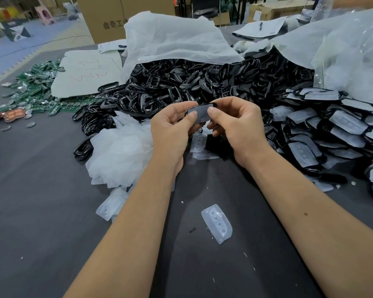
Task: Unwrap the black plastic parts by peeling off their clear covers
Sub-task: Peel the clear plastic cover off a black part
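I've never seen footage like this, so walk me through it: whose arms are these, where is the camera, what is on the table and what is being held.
One picture, from a camera on a person's head looking down at their own bare arms. The left hand and right hand pinch one black plastic part, its clear cover still on, each grip at one end. On the dark table lie a pile of bare black parts, wrapped parts on the right, a heap of peeled clear covers, one loose cover, and green circuit boards far left.
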